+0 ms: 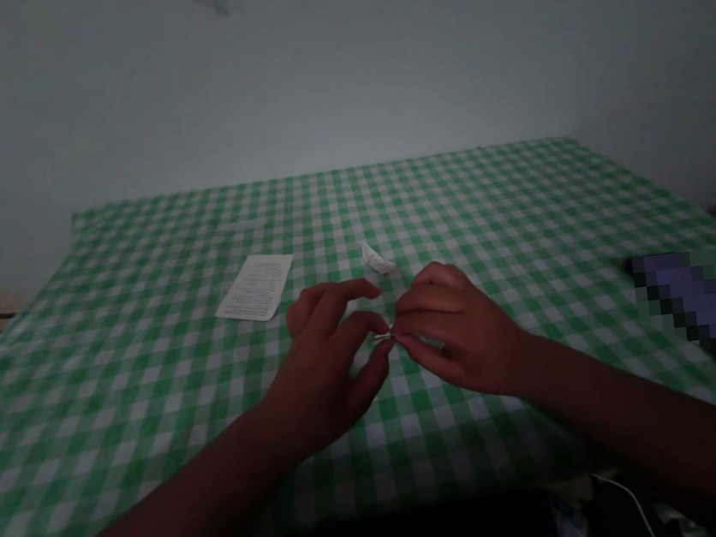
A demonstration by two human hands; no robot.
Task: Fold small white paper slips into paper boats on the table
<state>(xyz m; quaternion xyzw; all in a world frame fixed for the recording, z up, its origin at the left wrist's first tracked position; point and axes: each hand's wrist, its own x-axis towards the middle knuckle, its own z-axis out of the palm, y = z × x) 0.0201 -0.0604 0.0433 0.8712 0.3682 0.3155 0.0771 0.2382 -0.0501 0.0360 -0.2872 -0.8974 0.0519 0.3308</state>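
Between the fingertips of both hands shows a thin white sliver, apparently a small folded paper [381,336]; most of it is hidden by the fingers. My left hand [335,357] pinches it between thumb and index finger, with the other fingers curved above. From the other side my right hand [458,326] pinches the same piece, its fingertips meeting those of the left. Just beyond the hands lies a small folded paper boat [378,259], touched by neither. A printed sheet of paper [257,289] rests flat on the table, past my left hand.
A green-and-white checked tablecloth [493,201] covers the table, which reaches back to a plain grey wall [335,64]. On the right lies a dark-edged flat object [705,315], partly blurred out by large pixels. Below the near edge a white cable [630,496] hangs.
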